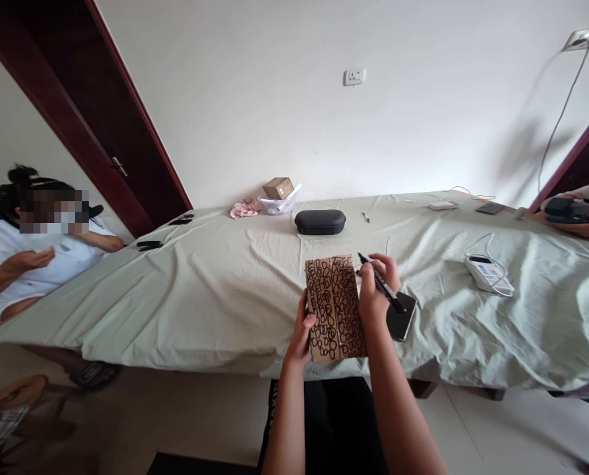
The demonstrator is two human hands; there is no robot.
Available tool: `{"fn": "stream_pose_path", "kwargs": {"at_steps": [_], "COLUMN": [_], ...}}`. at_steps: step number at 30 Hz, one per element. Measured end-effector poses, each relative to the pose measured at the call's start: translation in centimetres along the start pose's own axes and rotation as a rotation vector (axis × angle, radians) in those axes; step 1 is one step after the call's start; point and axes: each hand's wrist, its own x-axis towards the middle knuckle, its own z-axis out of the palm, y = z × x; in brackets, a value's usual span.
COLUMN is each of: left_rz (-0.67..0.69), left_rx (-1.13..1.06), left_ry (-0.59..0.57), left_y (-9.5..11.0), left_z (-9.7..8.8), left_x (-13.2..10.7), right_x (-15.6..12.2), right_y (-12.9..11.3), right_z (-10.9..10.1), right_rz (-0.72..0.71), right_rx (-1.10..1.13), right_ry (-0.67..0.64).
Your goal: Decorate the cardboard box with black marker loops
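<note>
A brown cardboard piece (334, 307) covered in black scribbled loops lies at the near edge of the table. My left hand (303, 332) grips its left edge, fingers curled around it. My right hand (377, 290) rests at the cardboard's right edge and is closed on a black marker (380, 284), whose tip points up and left near the cardboard's top right corner. A dark phone (403, 318) lies just under and right of my right hand.
The table wears a pale green cloth (200, 290). On it sit a black case (320, 221), a small box (278, 188) on a plastic bag, a pink cloth (245, 209) and a white device with a cable (488, 273). One person sits at the left (31, 257); another person's hand (578, 221) shows at the right.
</note>
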Motion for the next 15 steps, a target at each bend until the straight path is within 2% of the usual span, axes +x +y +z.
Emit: {"fn": "stream_pose_path", "kwargs": {"at_steps": [3, 5, 8, 12, 14, 15], "left_rz": [0.029, 0.044, 0.052, 0.025, 0.007, 0.005], "left_rx": [0.028, 0.032, 0.018, 0.013, 0.020, 0.029], "left_ry": [0.025, 0.034, 0.046, 0.059, 0.049, 0.042], "left_y": [0.3, 0.5, 0.8, 1.2, 1.3, 1.4], "left_z": [0.0, 0.0, 0.3, 0.8, 0.9, 1.0], "left_x": [-0.2, -0.3, -0.5, -0.4, -0.4, -0.4], "right_x": [-1.7, -2.3, -2.1, 0.0, 1.1, 1.6], "right_y": [2.5, 5.1, 8.6, 10.9, 11.6, 12.1], "right_z": [-2.1, -3.7, -6.1, -8.8, -9.7, -9.8], "right_rz": [0.190, 0.300, 0.492, 0.780, 0.841, 0.830], "right_rx": [-0.091, -0.128, 0.017, 0.416, 0.450, 0.378], "right_ry": [0.172, 0.209, 0.035, -0.031, -0.082, -0.125]}}
